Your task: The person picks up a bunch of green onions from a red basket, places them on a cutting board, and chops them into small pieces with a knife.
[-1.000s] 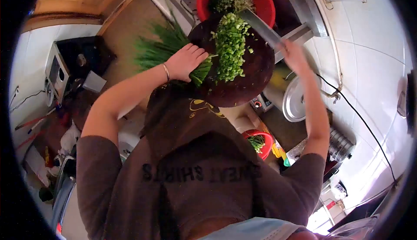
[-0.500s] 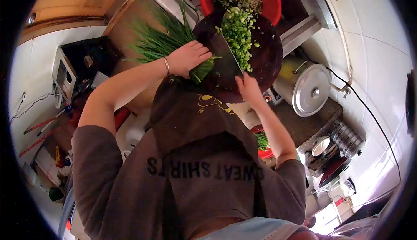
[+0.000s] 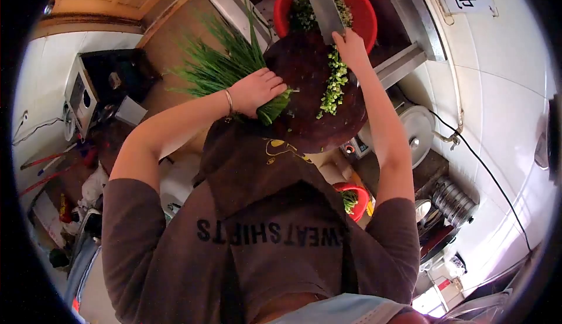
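My left hand (image 3: 258, 91) is closed round the cut end of a bunch of long green stalks (image 3: 219, 57), pressed on the left part of the dark round chopping board (image 3: 301, 122). A cleaver (image 3: 324, 6) is in my right hand (image 3: 351, 48); its broad blade extends over the red bowl (image 3: 371, 16) behind the board. Chopped green pieces show in the bowl on both sides of the blade. A strip of chopped stalks (image 3: 333, 89) lies on the board, near my right wrist.
A lidded metal pot (image 3: 418, 133) stands to the right of my right forearm. Lower down is a small red bowl (image 3: 364, 201) with greens in it. Stacked metal pans (image 3: 453, 200) are at the far right, and a black box-like appliance (image 3: 111, 84) is at the left.
My right hand has moved up and away with the cleaver, from the board to the bowl. The chopped heap on the board has shrunk to a strip. My left hand still holds the bunch.
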Action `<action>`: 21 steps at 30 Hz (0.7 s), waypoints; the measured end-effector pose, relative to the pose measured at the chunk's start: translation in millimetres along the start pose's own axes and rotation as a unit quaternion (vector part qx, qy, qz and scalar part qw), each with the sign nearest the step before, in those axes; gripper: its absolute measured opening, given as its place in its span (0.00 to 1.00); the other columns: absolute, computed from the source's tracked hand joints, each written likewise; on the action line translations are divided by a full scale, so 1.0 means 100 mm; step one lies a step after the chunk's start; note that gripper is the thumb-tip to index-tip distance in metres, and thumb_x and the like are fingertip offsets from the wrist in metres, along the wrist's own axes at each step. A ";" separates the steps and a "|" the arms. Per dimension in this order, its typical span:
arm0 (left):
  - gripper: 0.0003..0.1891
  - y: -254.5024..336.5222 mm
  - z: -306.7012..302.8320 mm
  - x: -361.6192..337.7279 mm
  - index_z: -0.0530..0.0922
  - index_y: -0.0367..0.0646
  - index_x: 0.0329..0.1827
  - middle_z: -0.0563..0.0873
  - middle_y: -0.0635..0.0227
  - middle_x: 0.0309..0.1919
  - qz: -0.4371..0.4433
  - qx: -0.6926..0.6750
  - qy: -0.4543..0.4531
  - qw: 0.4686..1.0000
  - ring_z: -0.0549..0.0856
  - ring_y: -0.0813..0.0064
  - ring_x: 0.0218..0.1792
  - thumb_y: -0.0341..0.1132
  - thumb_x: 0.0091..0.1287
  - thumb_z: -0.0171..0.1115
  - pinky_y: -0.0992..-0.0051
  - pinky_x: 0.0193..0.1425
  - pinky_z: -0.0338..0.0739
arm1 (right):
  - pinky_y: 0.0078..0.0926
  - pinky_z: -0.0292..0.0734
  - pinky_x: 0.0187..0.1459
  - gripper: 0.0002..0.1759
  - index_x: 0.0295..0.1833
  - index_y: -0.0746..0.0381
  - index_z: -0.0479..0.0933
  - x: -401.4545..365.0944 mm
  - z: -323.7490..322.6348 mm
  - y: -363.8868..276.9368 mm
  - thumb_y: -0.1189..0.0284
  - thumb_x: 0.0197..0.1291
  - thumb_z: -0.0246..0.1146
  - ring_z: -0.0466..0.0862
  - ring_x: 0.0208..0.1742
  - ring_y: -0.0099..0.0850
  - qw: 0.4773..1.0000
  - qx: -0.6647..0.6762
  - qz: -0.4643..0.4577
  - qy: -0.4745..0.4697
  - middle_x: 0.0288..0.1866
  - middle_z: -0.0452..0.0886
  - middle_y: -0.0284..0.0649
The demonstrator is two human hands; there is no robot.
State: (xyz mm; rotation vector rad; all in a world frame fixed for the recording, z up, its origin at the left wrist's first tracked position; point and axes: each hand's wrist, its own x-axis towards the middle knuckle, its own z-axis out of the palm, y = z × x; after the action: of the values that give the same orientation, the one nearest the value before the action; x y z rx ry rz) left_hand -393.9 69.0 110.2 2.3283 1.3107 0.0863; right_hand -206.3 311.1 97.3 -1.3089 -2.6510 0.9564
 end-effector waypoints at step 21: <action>0.53 0.03 -0.06 0.08 0.65 0.38 0.65 0.73 0.56 0.59 -0.018 -0.031 -0.020 0.999 0.71 0.56 0.62 0.43 0.30 0.81 0.60 0.72 0.60 | 0.46 0.76 0.49 0.18 0.53 0.58 0.78 -0.42 -0.70 0.99 0.59 0.63 0.58 0.82 0.46 0.50 0.958 -0.166 -0.063 -0.223 0.42 0.83 0.52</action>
State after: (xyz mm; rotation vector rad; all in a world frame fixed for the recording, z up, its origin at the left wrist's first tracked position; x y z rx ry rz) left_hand -389.1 76.8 115.6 2.2430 1.3101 0.0672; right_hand -89.1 361.5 110.6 -1.0487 -3.3162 0.9078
